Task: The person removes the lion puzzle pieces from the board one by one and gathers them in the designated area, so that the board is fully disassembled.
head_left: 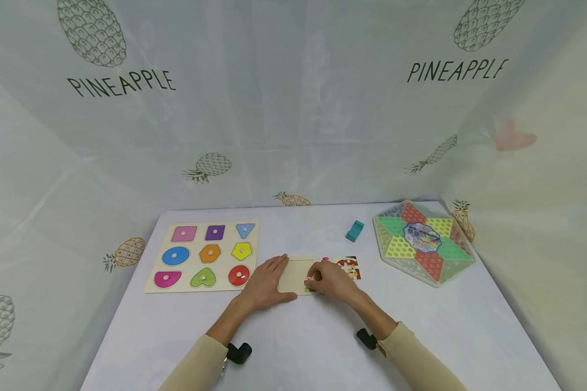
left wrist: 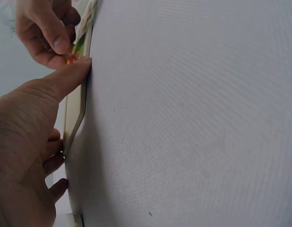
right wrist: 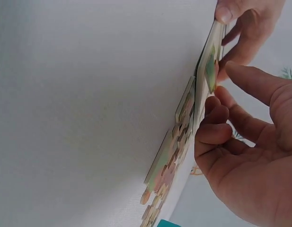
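My left hand (head_left: 266,282) lies at the left side of a pale wooden puzzle tray (head_left: 293,274), its straight thumb on the near edge and its fingers along the left side. At the tray's right part my right hand (head_left: 333,279) pinches a small colourful puzzle piece (head_left: 310,286) by thumb and forefinger. Green shows on this piece (right wrist: 210,71) in the right wrist view, low over the tray's surface. Loose puzzle pieces (head_left: 350,267) lie right beside the tray, partly hidden behind my right hand; the right wrist view shows several overlapping pieces (right wrist: 164,170).
Left of the tray stands a shape board (head_left: 200,258) with several coloured knobbed shapes. A teal block (head_left: 355,231) lies behind the loose pieces. At the far right is a hexagonal star-patterned game board (head_left: 423,241). A pineapple-print curtain (head_left: 293,108) rises behind the white table (head_left: 298,347).
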